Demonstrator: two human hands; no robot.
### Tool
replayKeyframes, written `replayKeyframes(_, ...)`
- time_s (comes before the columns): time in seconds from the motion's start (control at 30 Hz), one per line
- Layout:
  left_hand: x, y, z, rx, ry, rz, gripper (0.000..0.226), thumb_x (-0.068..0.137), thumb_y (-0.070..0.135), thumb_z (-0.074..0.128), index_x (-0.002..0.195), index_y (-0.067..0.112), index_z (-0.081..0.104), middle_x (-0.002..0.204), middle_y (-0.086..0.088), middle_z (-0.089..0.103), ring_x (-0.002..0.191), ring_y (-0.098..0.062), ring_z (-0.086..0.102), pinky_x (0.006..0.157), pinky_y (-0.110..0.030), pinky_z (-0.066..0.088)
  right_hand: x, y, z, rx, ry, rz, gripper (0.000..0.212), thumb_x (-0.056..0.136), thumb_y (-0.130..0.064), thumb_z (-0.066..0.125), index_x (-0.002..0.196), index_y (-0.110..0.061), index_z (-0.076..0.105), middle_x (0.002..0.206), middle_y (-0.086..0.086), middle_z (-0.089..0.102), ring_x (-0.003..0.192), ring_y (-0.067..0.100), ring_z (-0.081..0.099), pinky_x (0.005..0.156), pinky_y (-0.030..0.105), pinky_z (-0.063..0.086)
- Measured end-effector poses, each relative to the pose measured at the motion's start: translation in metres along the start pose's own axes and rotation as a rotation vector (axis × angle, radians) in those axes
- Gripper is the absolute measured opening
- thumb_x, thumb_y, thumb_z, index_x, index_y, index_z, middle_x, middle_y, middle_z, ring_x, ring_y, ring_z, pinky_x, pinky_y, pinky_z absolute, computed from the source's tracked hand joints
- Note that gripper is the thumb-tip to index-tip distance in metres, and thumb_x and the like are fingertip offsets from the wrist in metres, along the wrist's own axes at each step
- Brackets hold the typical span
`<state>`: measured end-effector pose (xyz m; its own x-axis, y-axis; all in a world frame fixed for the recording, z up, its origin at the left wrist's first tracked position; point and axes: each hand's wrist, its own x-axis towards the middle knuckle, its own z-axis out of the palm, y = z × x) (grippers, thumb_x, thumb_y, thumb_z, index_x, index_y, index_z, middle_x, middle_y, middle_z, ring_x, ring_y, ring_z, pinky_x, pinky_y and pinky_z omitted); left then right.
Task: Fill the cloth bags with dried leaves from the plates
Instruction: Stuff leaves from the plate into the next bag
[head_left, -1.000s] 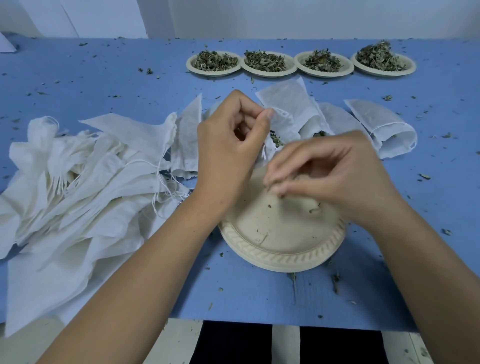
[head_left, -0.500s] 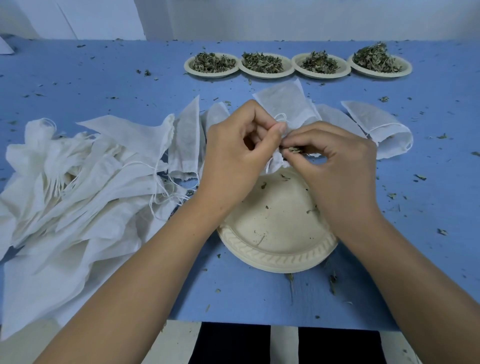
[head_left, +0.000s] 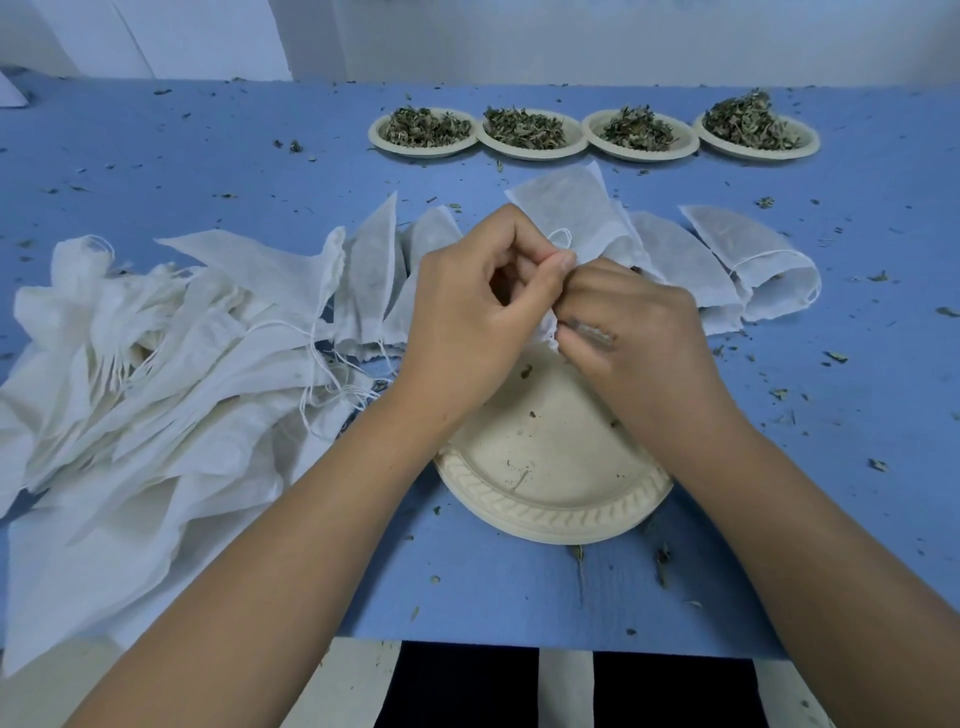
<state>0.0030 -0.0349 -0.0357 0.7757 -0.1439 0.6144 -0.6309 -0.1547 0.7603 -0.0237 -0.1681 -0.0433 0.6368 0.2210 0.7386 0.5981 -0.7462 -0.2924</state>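
Leaves (head_left: 524, 127) sit heaped on 4 plates (head_left: 423, 153) in a line at the far side of the table (head_left: 156, 171). Nearer, over the far edge of a nearly bare near plate (head_left: 561, 519), the left hand (head_left: 467, 322) pinches the mouth of a bag (head_left: 571, 218) between thumb and fingers, and the right hand (head_left: 634, 332), touching it, has its fingertips curled at that same mouth, though blur hides whether they clamp anything. More filled bags (head_left: 753, 260) lie just behind to the right, and a heap (head_left: 156, 389) of limp ones lies left.
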Motion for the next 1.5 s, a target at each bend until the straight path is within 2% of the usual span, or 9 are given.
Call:
replayKeyframes(0.2,0.004,-0.004,-0.005,0.049,0.087,-0.035,0.025,0.091,0.013,0.065,0.073,0.026,0.053,0.057,0.019,0.053,0.055,-0.001,0.048,0.055,-0.018,0.040,0.000,0.002,-0.013,0.060,0.083,0.004,0.011,0.081,0.004,0.057,0.081,0.001,0.068,0.089,0.010,0.067,0.085,0.027,0.059,0.076,0.032,0.047)
replayKeyframes(0.47,0.001,-0.002,-0.002,0.062,-0.024,0.019,0.018,0.090,0.011,0.065,0.075,0.019,0.057,0.060,0.014,0.057,0.056,-0.014,0.053,0.057,-0.026,0.044,0.001,-0.001,-0.009,-0.106,-0.250,0.046,0.030,0.083,-0.026,0.038,0.083,-0.021,0.068,0.098,-0.016,0.068,0.131,0.015,0.040,0.103,0.032,0.012)
replayKeyframes(0.63,0.002,0.008,0.008,0.170,-0.100,0.111,0.014,0.086,0.014,0.065,0.077,0.003,0.062,0.065,-0.004,0.063,0.063,-0.019,0.057,0.060,-0.031,0.045,0.007,0.000,-0.013,-0.153,-0.368,0.076,0.027,0.083,-0.029,0.043,0.095,-0.017,0.064,0.094,-0.005,0.066,0.104,0.013,0.053,0.098,0.033,0.028)
replayKeyframes(0.83,0.037,0.049,0.038,0.342,-0.115,0.417,0.016,0.085,0.007,0.068,0.073,0.003,0.060,0.060,0.001,0.056,0.063,-0.009,0.039,0.079,-0.006,0.030,0.018,0.017,-0.052,-0.079,-0.145,0.239,0.017,0.084,0.002,0.058,0.099,0.005,0.065,0.090,0.023,0.064,0.082,0.036,0.057,0.063,0.027,0.028)
replayKeyframes(1.03,0.084,0.070,0.096,0.431,-0.278,0.485,0.010,0.088,0.008,0.063,0.084,0.000,0.060,0.070,-0.009,0.062,0.066,-0.020,0.051,0.078,-0.031,0.037,0.021,0.059,-0.072,-0.171,0.235,0.411,0.012,0.084,0.014,0.049,0.083,0.012,0.061,0.075,0.024,0.056,0.061,0.018,0.036,0.050,0.013,0.018)
replayKeyframes(1.13,0.096,0.061,0.119,0.706,-0.377,0.415,0.013,0.095,0.016,0.054,0.099,0.007,0.061,0.090,-0.008,0.068,0.090,-0.028,0.059,0.087,-0.035,0.037,0.014,0.087,-0.062,-0.225,0.038,0.522,0.014,0.091,0.005,0.045,0.089,-0.005,0.055,0.079,0.011,0.050,0.059,0.014,0.035,0.050,0.014,0.029)
replayKeyframes(1.23,0.100,0.044,0.128,0.982,-0.461,0.363,0.016,0.098,0.023,0.048,0.105,0.015,0.059,0.098,-0.005,0.068,0.100,-0.026,0.058,0.090,-0.035,0.034,-0.003,0.099,-0.047,-0.389,-0.285,0.587,0.039,0.091,-0.012,0.048,0.129,0.000,0.045,0.129,0.021,0.044,0.104,0.036,0.046,0.084,0.034,0.040)
replayKeyframes(1.3,0.100,0.036,0.129,1.004,-0.521,0.356,0.016,0.099,0.026,0.046,0.103,0.016,0.059,0.098,-0.004,0.068,0.099,-0.025,0.057,0.088,-0.034,0.034,-0.012,0.097,-0.045,-0.434,-0.342,0.585,0.051,0.089,-0.018,0.050,0.136,-0.002,0.038,0.136,0.018,0.039,0.108,0.039,0.044,0.090,0.041,0.038)
replayKeyframes(1.5,0.114,0.040,0.124,1.053,-0.499,0.359,0.037,0.105,0.034,0.034,0.077,0.017,0.051,0.084,-0.008,0.065,0.083,-0.028,0.059,0.066,-0.031,0.028,-0.004,0.081,-0.082,-0.551,0.016,0.552,0.019,0.087,-0.016,0.046,0.084,-0.012,0.065,0.085,0.006,0.066,0.068,0.031,0.056,0.052,0.030,0.032)
